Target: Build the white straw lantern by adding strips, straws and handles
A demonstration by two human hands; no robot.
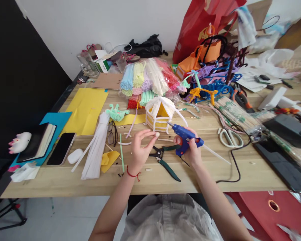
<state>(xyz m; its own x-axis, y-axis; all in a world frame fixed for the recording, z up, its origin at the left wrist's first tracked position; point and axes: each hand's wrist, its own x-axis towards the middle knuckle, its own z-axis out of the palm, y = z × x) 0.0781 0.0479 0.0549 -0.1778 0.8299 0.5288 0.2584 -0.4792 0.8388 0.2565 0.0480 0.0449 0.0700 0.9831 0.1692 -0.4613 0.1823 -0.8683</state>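
Note:
My right hand (193, 150) is wrapped round a blue hot glue gun (184, 136), its nozzle pointing left and a clear glue stick (217, 154) jutting from the back. Between the thumb and fingers of my left hand (140, 147) is a small white ball-like piece (157, 134), too small to identify. Just beyond both hands stands a little house (160, 115) of white pipe cleaners, with yellow panels and a pale roof. Below it lie green-handled pliers (168, 170), partly hidden by my hands.
White pipe cleaners (96, 150), glasses (112, 134) and a phone (61, 149) lie to the left. Bagged coloured pipe cleaners (147, 77) sit behind the house. To the right are scissors (230, 138) and the black cord (237, 164). A red bag (193, 30) stands at the back.

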